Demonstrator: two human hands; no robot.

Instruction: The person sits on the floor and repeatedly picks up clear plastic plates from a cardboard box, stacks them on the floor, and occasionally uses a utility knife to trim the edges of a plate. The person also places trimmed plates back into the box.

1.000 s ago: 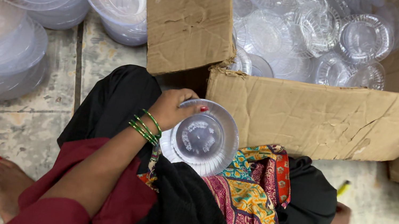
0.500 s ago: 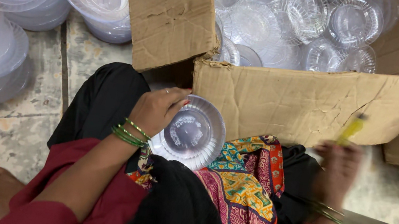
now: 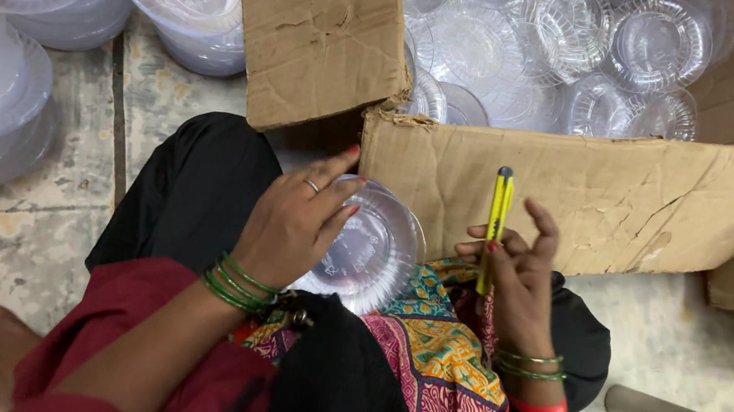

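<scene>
One clear plastic bowl lay on the lap, grasped by the left hand. At its three o'clock, the right hand pinched a yellow cutter upright. At twelve o'clock stood a cardboard box of bowls.

mottled stone tile floor, dark grout

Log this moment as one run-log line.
left hand: grips clear plastic bowl | right hand: holds yellow cutter upright | cardboard box: open, bowls inside
</scene>
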